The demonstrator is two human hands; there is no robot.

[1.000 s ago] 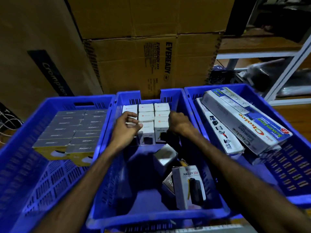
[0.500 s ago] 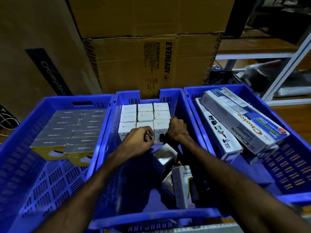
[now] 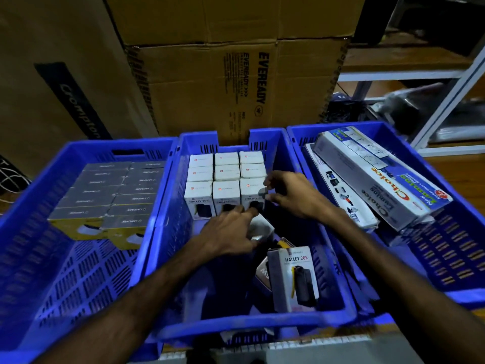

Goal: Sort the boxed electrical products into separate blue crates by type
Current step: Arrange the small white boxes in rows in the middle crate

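In the middle crate [image 3: 252, 325], the left hand [image 3: 231, 233] has slid from the far-left boxes onto a loose white box [image 3: 261, 227], gripping it, while the right hand [image 3: 291, 197] pinches the block's [image 3: 225, 177] near-right box [image 3: 252, 193], so squaring appears finished and another box should join.

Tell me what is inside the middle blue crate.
The middle blue plastic crate holds nine upright white Halley boxes in a block at its far end and one loose white Halley 20K box nearer. Both hands cover the boxes between.
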